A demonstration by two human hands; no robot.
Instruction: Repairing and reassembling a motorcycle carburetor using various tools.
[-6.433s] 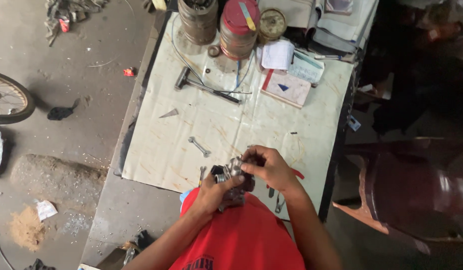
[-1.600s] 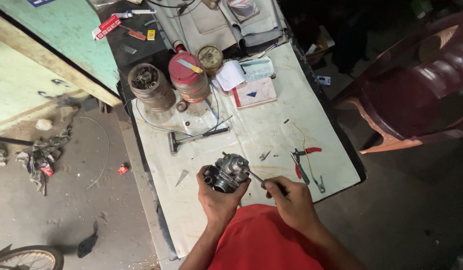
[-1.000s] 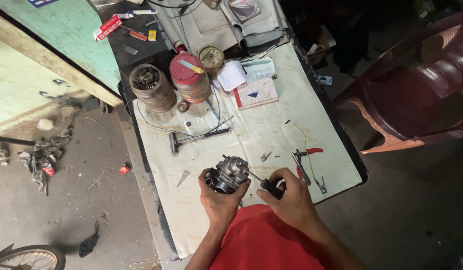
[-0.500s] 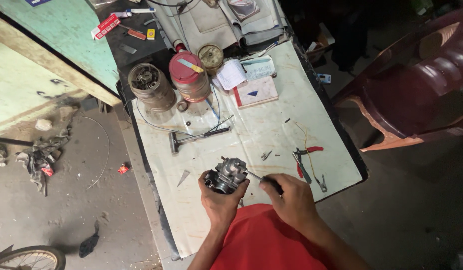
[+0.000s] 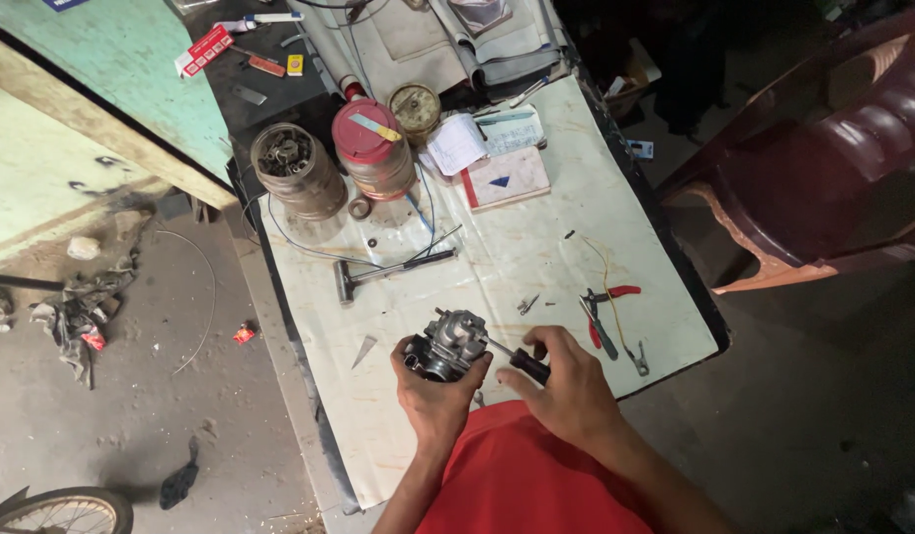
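My left hand (image 5: 435, 396) grips a grey metal carburetor-like engine part (image 5: 445, 345) just above the near edge of the workbench. My right hand (image 5: 566, 388) holds a dark-handled screwdriver (image 5: 522, 362), whose shaft points left into the side of the part. Both hands are close together over the white sheet (image 5: 536, 247) that covers the bench. My red shirt fills the bottom of the view.
On the sheet lie a hammer-like T tool (image 5: 383, 273), red-handled pliers (image 5: 601, 311), small screws (image 5: 528, 303), a notebook (image 5: 505, 178), a red-lidded jar (image 5: 373, 148), a tin of parts (image 5: 294, 170). A maroon plastic chair (image 5: 823, 168) stands right. A wheel (image 5: 57, 512) is at the lower left.
Since the oldest frame the view has swung round the bench. Over the last second my hands stay near the bench's front edge, the right one shifting the screwdriver slightly against the part.
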